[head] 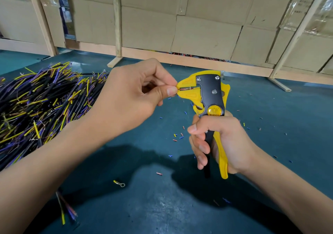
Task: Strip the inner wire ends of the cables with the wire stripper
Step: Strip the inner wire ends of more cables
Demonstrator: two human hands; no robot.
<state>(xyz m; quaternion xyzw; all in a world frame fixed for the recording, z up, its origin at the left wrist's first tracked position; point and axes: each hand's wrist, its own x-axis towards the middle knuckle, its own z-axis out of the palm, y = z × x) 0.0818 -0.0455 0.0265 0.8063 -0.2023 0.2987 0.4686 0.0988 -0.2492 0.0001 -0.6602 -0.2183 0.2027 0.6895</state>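
Note:
A yellow and black wire stripper (209, 97) stands upright over the green table, jaws pointing left. My right hand (218, 142) grips its two handles from the right. My left hand (133, 97) pinches a thin inner wire (185, 89) between thumb and forefinger right at the jaw mouth, and the wire's end lies inside the jaws. The cable this wire belongs to runs back under my left forearm, and its other end (66, 210) shows yellow and purple wires near the table's front left.
A big heap of black cables (39, 104) with yellow and purple inner wires covers the table's left side. Small coloured insulation bits (178, 136) lie scattered on the green mat (279, 118). A ring terminal (119, 183) lies near the front. A cardboard and wood wall (198, 35) stands behind.

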